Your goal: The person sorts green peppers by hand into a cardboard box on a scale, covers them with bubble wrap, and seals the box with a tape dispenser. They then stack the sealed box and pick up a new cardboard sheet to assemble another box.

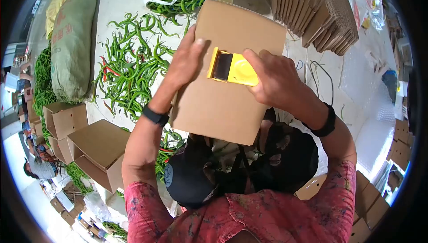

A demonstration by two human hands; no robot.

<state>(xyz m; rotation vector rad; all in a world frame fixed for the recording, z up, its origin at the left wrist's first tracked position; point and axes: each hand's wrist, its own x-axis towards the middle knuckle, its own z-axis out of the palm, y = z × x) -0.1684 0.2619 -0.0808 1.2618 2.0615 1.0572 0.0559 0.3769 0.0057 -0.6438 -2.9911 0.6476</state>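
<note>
The cardboard box (223, 114) slants above the knees. At its left edge, the left hand (183, 62) clasps it, thumb on the upper face, the other fingers partly hidden along the side. Over the middle of the box, the right hand (274, 78) grips the yellow tape dispenser (243, 70), fingers curled round its right end; its black part and upright guard point left, clear of those fingers. Green chilies (136, 60) lie left of the box, and folded cardboard (312, 11) stands beyond its upper right corner.
</note>
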